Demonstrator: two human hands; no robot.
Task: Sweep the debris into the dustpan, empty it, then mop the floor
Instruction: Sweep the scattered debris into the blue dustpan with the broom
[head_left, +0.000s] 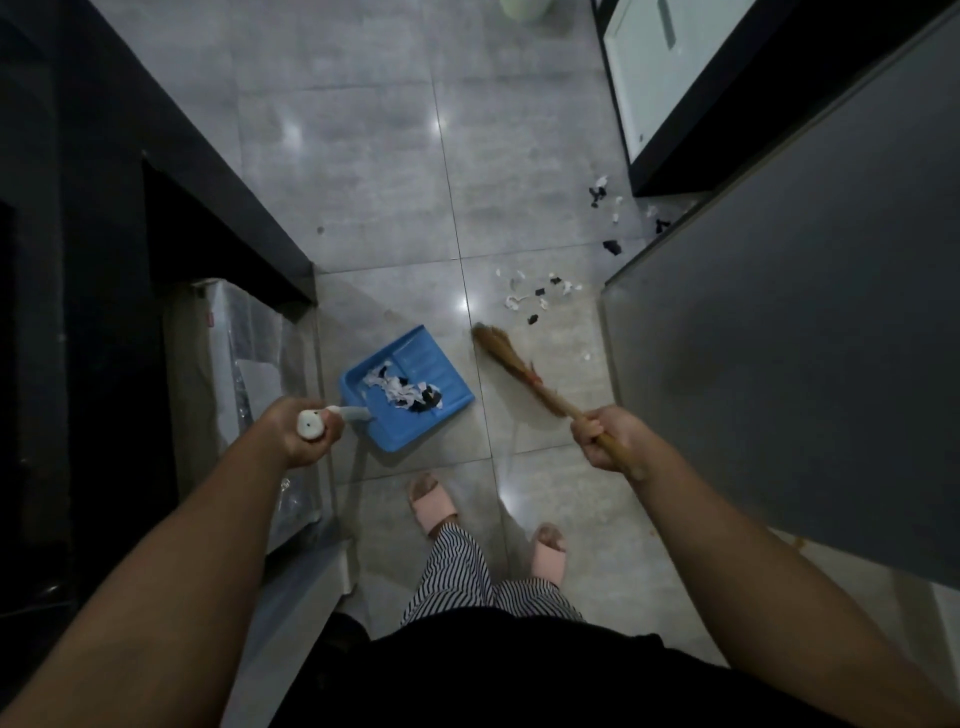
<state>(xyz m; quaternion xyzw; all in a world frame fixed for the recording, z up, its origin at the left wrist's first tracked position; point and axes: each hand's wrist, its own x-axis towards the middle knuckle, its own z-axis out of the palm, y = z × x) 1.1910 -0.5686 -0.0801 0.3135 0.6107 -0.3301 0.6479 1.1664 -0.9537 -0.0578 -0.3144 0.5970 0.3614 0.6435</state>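
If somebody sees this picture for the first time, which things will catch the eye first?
First the bright blue dustpan at the centre, already holding paper scraps, its handle in the left hand. Next the broom in the right hand, and the scattered scraps on the tiles further right.

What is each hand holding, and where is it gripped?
Left hand grips the dustpan by its handle's white end. Right hand grips the broom on its wooden stick.

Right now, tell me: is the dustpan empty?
No, the blue dustpan already holds a pile of white and black scraps, while more lie loose on the floor.
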